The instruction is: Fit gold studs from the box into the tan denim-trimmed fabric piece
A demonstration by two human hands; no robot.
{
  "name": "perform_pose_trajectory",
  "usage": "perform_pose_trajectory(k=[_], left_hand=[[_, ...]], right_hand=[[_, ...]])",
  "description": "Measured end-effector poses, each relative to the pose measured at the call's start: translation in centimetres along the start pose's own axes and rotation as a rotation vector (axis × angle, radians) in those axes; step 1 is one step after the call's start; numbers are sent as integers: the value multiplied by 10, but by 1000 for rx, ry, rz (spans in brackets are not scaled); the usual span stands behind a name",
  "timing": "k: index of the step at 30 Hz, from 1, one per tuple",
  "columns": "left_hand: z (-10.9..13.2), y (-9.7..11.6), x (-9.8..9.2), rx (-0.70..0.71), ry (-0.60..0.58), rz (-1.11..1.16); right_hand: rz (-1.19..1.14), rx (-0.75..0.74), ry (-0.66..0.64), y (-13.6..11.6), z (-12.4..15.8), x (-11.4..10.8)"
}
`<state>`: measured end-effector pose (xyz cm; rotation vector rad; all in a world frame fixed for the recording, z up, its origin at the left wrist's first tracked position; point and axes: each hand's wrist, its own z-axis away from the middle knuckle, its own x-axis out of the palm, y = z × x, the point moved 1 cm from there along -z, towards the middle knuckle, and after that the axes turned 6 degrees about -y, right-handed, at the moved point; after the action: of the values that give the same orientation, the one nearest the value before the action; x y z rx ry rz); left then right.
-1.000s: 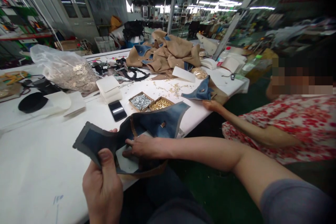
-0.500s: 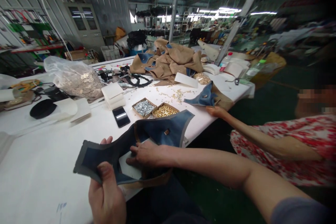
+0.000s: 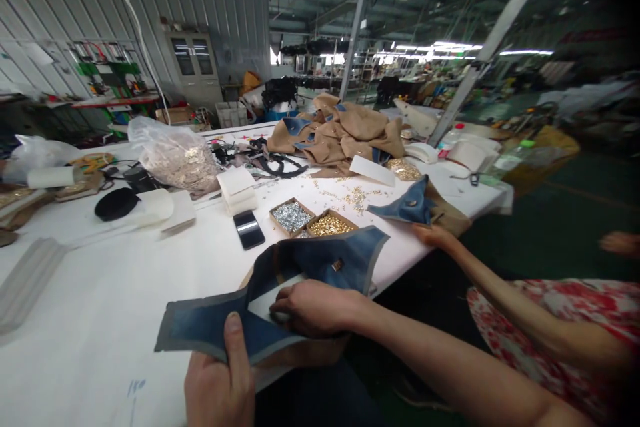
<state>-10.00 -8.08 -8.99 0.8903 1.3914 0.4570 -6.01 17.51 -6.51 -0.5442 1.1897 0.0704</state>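
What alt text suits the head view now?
The left hand grips blue cloth, the right hand over a white sheet inside it. Beyond lie a phone and boxes of metal bits; a co-worker's hand holds similar cloth.

Your blue cloth [image 3: 305, 257] looks matt
You face shiny metal bits [image 3: 330, 224], a glossy phone [image 3: 249, 230], a crinkled plastic bag [image 3: 173, 153].

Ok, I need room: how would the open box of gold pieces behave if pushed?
The box looks low and wide, so tipping seems unlikely. Tilted, it may spill its loose gold pieces; their metallic shine suggests decent weight for its size.
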Motion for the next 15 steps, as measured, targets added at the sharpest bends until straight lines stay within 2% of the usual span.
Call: perform_pose_trajectory(k=[4, 8, 10, 12, 15], left_hand=[[3, -7, -1, 210, 34, -157], [10, 8, -6, 278, 87, -180], [12, 17, -9, 293, 92, -145], [13, 24, -12, 290, 84, -122], [13, 23, -15, 285, 67, -152]], right_hand=[[68, 37, 110, -16, 9, -18], [175, 158, 364, -31, 9, -64], [281, 165, 469, -32, 0, -87], [374, 85, 441, -24, -18, -100], [363, -63, 155, 1, -56, -94]])
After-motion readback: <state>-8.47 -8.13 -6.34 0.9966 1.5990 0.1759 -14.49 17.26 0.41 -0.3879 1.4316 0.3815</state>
